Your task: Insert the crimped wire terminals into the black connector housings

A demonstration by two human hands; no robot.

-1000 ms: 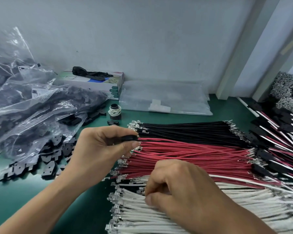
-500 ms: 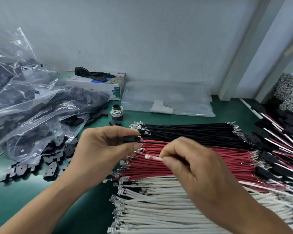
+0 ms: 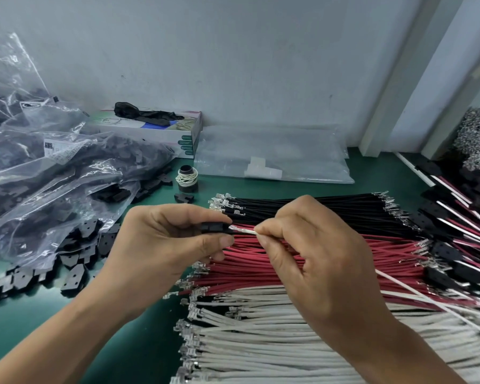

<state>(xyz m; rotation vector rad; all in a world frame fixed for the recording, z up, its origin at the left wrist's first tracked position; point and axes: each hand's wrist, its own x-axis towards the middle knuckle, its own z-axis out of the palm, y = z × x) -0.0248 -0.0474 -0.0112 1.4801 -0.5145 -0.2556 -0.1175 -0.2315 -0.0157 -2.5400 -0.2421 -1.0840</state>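
Now, step in hand: I am feeding one white wire's crimped terminal (image 3: 234,228) into the black connector housing (image 3: 215,228); the metal tip sits right at the housing's mouth, and I cannot tell whether it has entered yet.
Left grip: my left hand (image 3: 161,242) pinches the housing between thumb and forefinger, holding it level above the red wires (image 3: 330,256).
Right grip: my right hand (image 3: 316,256) pinches the white wire (image 3: 245,231) just behind its terminal, and the rest of the wire trails off to my right.
Stock: black wires (image 3: 302,206), red wires and white wires (image 3: 261,328) lie in rows on the green worktop (image 3: 25,314); loose housings (image 3: 75,270) spill from the plastic bags (image 3: 53,162) on my left.
Next move, as I judge it: push the terminal straight along the cavity's line, keeping the housing steady, until it seats; a tilt could jam or bend the crimp.
Progress: many wires lie unused, so much seems left.
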